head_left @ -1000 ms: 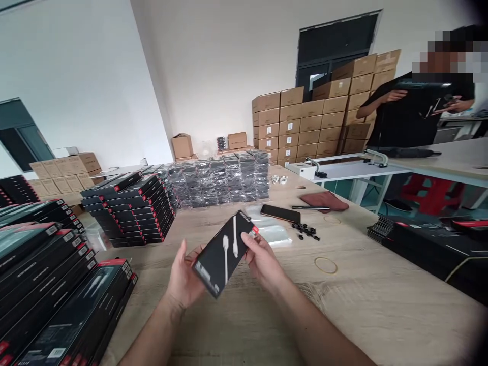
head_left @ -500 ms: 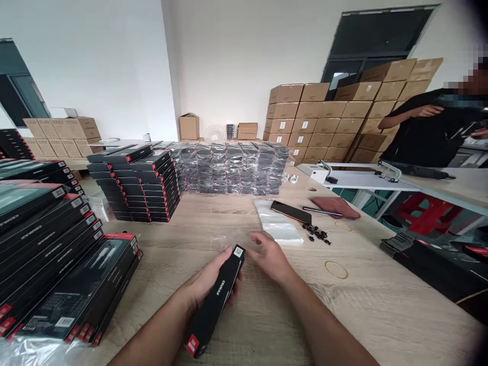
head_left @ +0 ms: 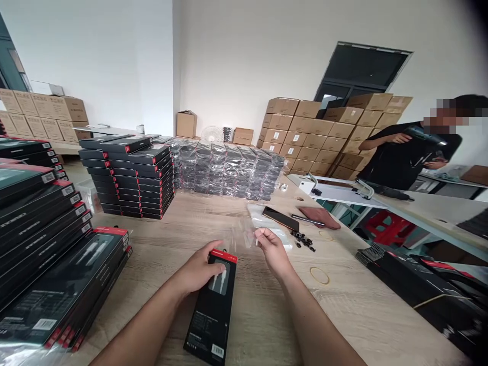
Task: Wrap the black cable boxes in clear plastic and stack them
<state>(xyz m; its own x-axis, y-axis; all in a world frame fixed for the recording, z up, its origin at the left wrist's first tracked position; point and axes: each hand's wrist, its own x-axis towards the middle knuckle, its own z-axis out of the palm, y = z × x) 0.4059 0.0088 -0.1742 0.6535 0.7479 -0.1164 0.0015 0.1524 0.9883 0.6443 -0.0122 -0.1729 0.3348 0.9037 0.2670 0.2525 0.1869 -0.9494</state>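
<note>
My left hand (head_left: 194, 269) grips the upper end of a flat black cable box (head_left: 209, 320) with a red top edge, its thumb lying across the front. Two white cable plugs show through the box's window, and a barcode sits at the bottom corner. To the right, my right hand (head_left: 272, 249) pinches the edge of a clear plastic bag (head_left: 240, 231) just beyond the box's top. The bag is thin, and I cannot tell whether its mouth is apart. Beneath and behind my right hand lies a pile of flat clear bags (head_left: 284, 239).
Stacked black boxes stand at left (head_left: 41, 244) and back left (head_left: 129, 178), beside a wall of plastic-wrapped boxes (head_left: 224, 170). A phone (head_left: 281, 218), small black parts (head_left: 303, 240), a brown pouch (head_left: 320, 216) and a rubber band (head_left: 319, 275) lie right. A person (head_left: 396, 157) stands beyond.
The box has turned from its narrow side to its windowed face. My right hand, apart and holding nothing before, now pinches the clear bag. The view has shifted slightly.
</note>
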